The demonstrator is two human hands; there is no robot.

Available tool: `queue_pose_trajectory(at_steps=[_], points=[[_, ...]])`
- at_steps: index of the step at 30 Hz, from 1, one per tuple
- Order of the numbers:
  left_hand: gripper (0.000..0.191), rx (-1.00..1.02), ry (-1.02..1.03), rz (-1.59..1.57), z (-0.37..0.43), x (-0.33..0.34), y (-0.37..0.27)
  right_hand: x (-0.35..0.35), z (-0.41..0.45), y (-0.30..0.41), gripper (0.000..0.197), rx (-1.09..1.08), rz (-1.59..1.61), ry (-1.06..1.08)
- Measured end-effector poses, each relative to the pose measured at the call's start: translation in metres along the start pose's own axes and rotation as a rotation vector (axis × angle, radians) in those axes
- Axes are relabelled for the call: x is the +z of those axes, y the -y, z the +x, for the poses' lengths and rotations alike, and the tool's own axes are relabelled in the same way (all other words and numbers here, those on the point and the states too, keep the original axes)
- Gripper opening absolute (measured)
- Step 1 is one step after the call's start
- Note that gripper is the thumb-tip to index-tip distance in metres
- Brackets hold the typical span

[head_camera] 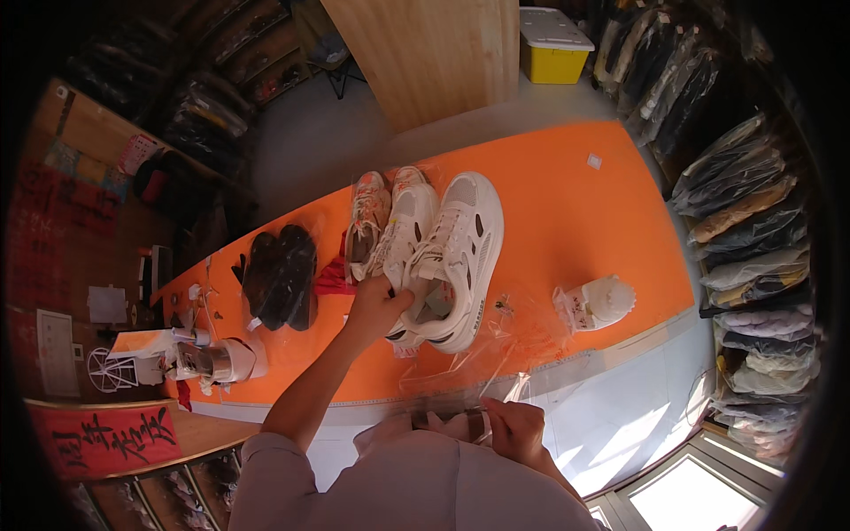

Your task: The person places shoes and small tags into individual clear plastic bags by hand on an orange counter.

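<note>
A pair of white sneakers, the right one (473, 229) and the left one (413, 202), is held by the heels in my left hand (377, 310). My thumb lies at the collar of the right sneaker, and their toes point away from me. At the orange tabletop's near edge, my right hand (519, 426) pinches a clear plastic bag (478, 365) printed with red marks. Part of that bag spreads flat over the tabletop (551, 192). Just left of the white pair, another light shoe (368, 206) sits in clear plastic with red print.
Dark footwear (279, 279) in clear plastic and a red cloth (334, 275) lie to the left. A white plastic roll (607, 302) stands at the right. Bagged garments (737, 179) line the right side. Beyond the table are a wooden panel (438, 60) and a yellow bin (555, 65).
</note>
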State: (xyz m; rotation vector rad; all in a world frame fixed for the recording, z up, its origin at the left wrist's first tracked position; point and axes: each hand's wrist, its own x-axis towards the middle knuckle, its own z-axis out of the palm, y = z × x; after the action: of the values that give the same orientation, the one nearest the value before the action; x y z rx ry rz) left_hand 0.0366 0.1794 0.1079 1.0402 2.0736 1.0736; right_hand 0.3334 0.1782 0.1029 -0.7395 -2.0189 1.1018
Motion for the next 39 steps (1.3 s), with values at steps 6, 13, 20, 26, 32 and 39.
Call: queue_pose_trajectory(at_steps=[6, 13, 20, 26, 32, 39], points=[[0.022, -0.143, -0.138, 0.225, -0.134, -0.080, 0.054, -0.013, 0.019, 0.010, 0.018, -0.100, -0.213, -0.061], [0.024, -0.180, -0.300, 0.456, -0.201, -0.070, 0.187, -0.005, 0.047, 0.042, 0.020, -0.134, -0.333, -0.226], [0.021, -0.414, -0.161, 0.768, -0.209, -0.055, 0.192, 0.023, 0.050, 0.065, 0.019, -0.289, -0.326, -0.244], [0.013, -0.235, 0.005, 0.916, -0.195, -0.034, 0.160, 0.029, 0.047, 0.068, 0.019, -0.308, -0.367, -0.339], [0.009, -0.218, 0.114, 0.972, -0.175, 0.002, 0.182, 0.030, 0.038, 0.072, 0.019, -0.303, -0.415, -0.345], [0.007, -0.230, 0.170, 0.907, -0.171, -0.003, 0.184, 0.024, 0.029, 0.065, 0.020, -0.202, -0.453, -0.369]])
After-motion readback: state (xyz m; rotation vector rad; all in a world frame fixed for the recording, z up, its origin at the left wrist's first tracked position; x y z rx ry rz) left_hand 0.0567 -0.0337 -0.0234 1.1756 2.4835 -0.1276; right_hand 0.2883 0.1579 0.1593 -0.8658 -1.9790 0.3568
